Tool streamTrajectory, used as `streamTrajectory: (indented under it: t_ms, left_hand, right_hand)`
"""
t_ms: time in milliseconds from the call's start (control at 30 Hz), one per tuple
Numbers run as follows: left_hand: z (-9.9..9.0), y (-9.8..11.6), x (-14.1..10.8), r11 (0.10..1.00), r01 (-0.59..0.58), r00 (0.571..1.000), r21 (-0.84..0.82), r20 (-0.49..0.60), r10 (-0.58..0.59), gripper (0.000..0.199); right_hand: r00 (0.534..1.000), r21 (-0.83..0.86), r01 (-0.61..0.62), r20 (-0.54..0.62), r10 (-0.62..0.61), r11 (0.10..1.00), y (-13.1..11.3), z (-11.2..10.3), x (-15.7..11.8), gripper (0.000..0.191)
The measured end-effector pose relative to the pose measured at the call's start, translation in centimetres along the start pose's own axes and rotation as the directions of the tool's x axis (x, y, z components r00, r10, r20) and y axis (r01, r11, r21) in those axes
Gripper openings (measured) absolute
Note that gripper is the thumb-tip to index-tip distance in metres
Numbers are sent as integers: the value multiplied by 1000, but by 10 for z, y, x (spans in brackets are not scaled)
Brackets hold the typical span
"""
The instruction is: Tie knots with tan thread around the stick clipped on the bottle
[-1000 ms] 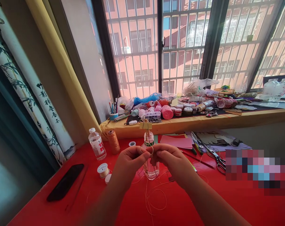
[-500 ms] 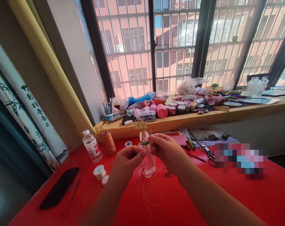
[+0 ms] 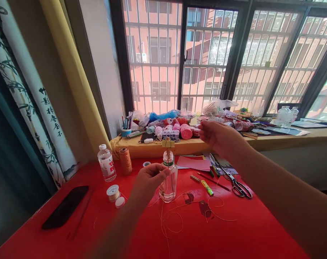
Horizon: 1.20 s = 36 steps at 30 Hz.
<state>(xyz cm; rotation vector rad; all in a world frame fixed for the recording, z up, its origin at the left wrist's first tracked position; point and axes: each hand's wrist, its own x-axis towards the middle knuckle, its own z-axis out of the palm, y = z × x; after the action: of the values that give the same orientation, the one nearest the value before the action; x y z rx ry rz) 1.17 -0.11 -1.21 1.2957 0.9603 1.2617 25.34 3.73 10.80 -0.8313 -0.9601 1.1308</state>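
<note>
A clear glass bottle [image 3: 170, 183] with a green band at its neck stands upright on the red table. A yellow binder clip [image 3: 168, 144] sits above its mouth, with brownish cords hanging into the neck. My left hand [image 3: 152, 176] is closed in a pinch beside the bottle's neck; whatever lies between its fingertips is too fine to make out. Up and to the right, apart from the bottle, my right hand [image 3: 217, 136] has thumb and fingers pressed together, and their contents cannot be made out. Loose thin thread [image 3: 177, 231] curls on the table below the bottle.
To the left are a water bottle [image 3: 106, 163], an orange thread cone [image 3: 125, 161], a white spool [image 3: 113, 193] and a black flat object [image 3: 66, 207]. Scissors [image 3: 237, 185], a yellow-green lighter [image 3: 207, 187] and pink paper [image 3: 193, 163] lie right. Craft supplies crowd the windowsill [image 3: 142, 148].
My right hand has moved from the bottle's neck up and to the right. My left hand stays by the neck. The view has shifted, and the lighter and scissors now show fully.
</note>
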Motion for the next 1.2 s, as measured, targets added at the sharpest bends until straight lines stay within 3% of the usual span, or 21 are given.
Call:
streamTrajectory:
  t_ms: [267,600,1200]
  left_hand:
    - [-3,-2,0,1000,-14,999,21,32,14,30]
    - [7,3,-2,998,-29,999,-64,-31,27,30]
    - [1,-7,2,997,-63,998,33,7,62,24]
  right_hand:
    - [985,-191,74,-141,-102,979,-29,-12,33,23]
    - [973,-371,130,-129,-189,919,-53,-6,32,26]
    - [942,-487,198,-145,-303,851,-76,-7,48,22]
